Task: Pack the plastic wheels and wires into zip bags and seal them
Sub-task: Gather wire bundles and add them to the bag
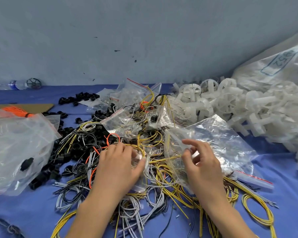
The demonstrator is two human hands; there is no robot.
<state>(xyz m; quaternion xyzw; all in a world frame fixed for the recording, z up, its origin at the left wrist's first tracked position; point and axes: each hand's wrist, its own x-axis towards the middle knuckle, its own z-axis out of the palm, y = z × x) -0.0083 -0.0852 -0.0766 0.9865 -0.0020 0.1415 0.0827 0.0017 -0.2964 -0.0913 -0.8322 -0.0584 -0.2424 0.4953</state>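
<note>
A tangle of yellow, grey, black and orange wires (pixel 162 189) covers the blue table in front of me. My left hand (pixel 119 162) lies on the pile, its thumb and fingers pinching a small clear zip bag (pixel 141 158). My right hand (pixel 201 162) pinches the edge of a larger clear zip bag (pixel 218 140) that lies over the wires to the right. White plastic wheels (pixel 230 107) are heaped at the back right. Black plastic rings (pixel 58 152) are scattered at the left of the wires.
A big clear bag (pixel 15 148) lies at left, beside a bundle of orange wires (pixel 17 111) on cardboard. More small zip bags (pixel 132 95) lie behind the wires. A large sack (pixel 273 66) leans on the blue-grey wall at right. A water bottle (pixel 12 85) lies far left.
</note>
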